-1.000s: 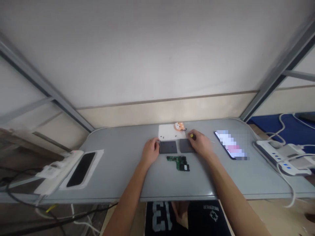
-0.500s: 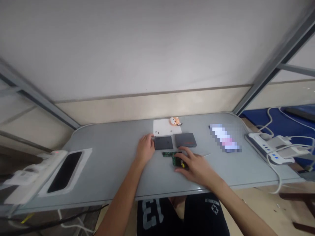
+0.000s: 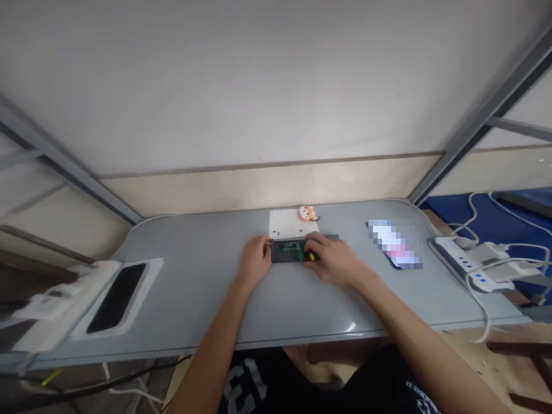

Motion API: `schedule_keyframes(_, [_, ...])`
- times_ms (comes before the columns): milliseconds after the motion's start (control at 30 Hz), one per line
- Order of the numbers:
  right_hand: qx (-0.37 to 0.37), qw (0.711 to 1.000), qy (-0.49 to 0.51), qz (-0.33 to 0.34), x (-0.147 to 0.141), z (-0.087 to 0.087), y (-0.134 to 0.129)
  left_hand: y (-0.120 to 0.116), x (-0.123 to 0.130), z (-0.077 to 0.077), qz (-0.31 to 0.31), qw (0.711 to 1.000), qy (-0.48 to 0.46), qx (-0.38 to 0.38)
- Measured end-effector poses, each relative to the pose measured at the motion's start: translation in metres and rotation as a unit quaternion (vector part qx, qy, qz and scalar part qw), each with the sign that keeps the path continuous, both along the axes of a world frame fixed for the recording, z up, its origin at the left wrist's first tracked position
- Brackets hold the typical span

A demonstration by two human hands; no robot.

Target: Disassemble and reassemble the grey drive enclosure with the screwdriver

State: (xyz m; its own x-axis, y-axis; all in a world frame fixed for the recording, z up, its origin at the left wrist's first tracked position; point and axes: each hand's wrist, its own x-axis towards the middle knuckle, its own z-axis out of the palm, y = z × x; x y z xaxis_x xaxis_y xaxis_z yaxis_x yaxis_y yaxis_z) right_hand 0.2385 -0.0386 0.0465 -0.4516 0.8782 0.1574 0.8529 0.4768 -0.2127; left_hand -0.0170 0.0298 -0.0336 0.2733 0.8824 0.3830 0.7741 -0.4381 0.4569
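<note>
My left hand [image 3: 255, 260] is closed on the left edge of a flat dark casing [image 3: 280, 255] lying on the grey table. Over the right part of that casing is a green circuit board [image 3: 299, 249], held by my right hand [image 3: 326, 257] between thumb and fingers. A small yellow part [image 3: 313, 257] shows beside the fingertips. Behind my right hand, a second dark grey cover [image 3: 332, 236] is mostly hidden. White paper [image 3: 285, 221] with several tiny dark pieces lies just behind the casing.
An orange fox-faced trinket [image 3: 307, 213] sits on the paper. A blurred-out phone [image 3: 394, 244] and a power strip [image 3: 474, 264] with cables lie right. On the left are a black phone [image 3: 116, 298] on white paper and another power strip [image 3: 64, 313].
My right hand has moved forward and left with the circuit board, from the table in front to over the dark casing. My left hand remains at the casing's left edge.
</note>
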Motion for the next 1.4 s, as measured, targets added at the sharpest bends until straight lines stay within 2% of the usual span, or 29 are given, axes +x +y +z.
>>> schedule_keyframes(100, [-0.031,0.998,-0.051,0.008,-0.012,0.005,0.026,0.0,-0.001,-0.001,-0.002,1.0,-0.012,-0.005])
schedule_keyframes(200, [-0.036,0.998,-0.047,0.018,-0.023,-0.001,0.037,0.0,-0.002,-0.001,0.0,1.0,-0.019,-0.007])
schedule_keyframes(433, [-0.021,0.999,0.021,0.016,-0.025,-0.014,0.036,-0.003,-0.001,0.002,-0.006,1.0,-0.016,-0.012])
schedule_keyframes(733, [-0.011,0.998,0.012,0.058,-0.018,-0.028,0.036,-0.008,0.0,0.011,-0.016,0.999,0.007,-0.03])
schedule_keyframes(800, [-0.012,0.998,0.039,0.051,-0.014,-0.024,0.036,-0.01,0.001,0.013,-0.007,1.0,-0.003,-0.028])
schedule_keyframes(867, [0.008,0.993,0.112,0.032,-0.008,-0.013,0.037,-0.013,0.002,0.017,0.009,1.0,-0.024,-0.007])
schedule_keyframes(933, [0.051,0.971,0.232,0.01,0.0,0.006,0.039,-0.015,0.006,0.024,0.002,0.999,-0.034,0.022])
schedule_keyframes(967, [0.081,0.95,0.302,-0.014,0.003,0.016,0.041,-0.015,0.009,0.029,-0.021,0.999,-0.027,0.031])
schedule_keyframes(1067, [0.164,0.872,0.446,-0.121,0.012,0.041,0.049,-0.012,0.023,0.044,-0.137,0.991,0.003,-0.001])
schedule_keyframes(1100, [0.17,0.859,0.463,-0.139,0.013,0.044,0.052,-0.01,0.027,0.048,-0.169,0.985,0.012,-0.017])
schedule_keyframes(1167, [0.153,0.844,0.48,-0.184,0.014,0.041,0.058,-0.006,0.035,0.053,-0.209,0.976,0.036,-0.043])
schedule_keyframes(1267, [0.11,0.816,0.51,-0.249,0.01,0.018,0.064,-0.001,0.041,0.052,-0.229,0.968,0.07,-0.069])
schedule_keyframes(1333, [0.078,0.82,0.504,-0.26,0.006,0.0,0.065,-0.001,0.039,0.047,-0.237,0.966,0.071,-0.079])
schedule_keyframes(1400, [0.048,0.836,0.482,-0.257,0.004,-0.012,0.065,-0.003,0.036,0.043,-0.241,0.965,0.057,-0.087])
